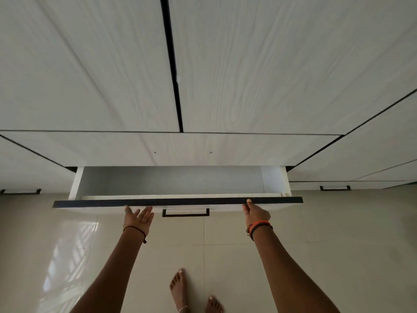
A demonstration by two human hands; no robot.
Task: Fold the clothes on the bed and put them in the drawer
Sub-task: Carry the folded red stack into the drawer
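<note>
The drawer at the foot of a white wood-grain wardrobe stands pulled out, and its grey inside shows no clothes. A dark strip runs along the top edge of the drawer front, with a black handle below it. My left hand hovers just in front of that edge, left of the handle, fingers spread and straight, holding nothing. My right hand holds the drawer front right of the handle, its thumb laid over the top edge and its fingers hidden under the hand. No clothes or bed are in view.
Neighbouring shut drawers with black handles sit at the left and the right. Glossy beige floor tiles lie below. My bare feet stand on them, a step back from the drawer.
</note>
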